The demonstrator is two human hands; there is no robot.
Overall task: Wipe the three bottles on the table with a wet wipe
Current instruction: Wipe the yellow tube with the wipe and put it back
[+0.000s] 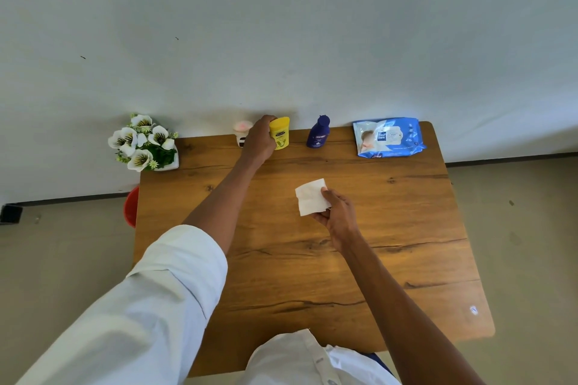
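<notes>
The left hand [258, 139] curls round the yellow bottle [280, 133] at the far edge of the table [391, 253]; a pink-capped bottle [241, 132] stands just left, a blue bottle [318, 132] to the right; the right hand [336, 216] pinches a white wet wipe [310, 197] mid-table; the blue wipe packet [389, 141] lies closed.

A plain, pale grey-white painted wall [281, 25] is filling the upper half of the view; a dark skirting strip [513, 159] is running along its foot; a dull beige floor [531, 228] is spreading to both sides; a rectangular wood-grain brown table [391, 244] is standing against the wall; soft, even light is falling across everything.
</notes>
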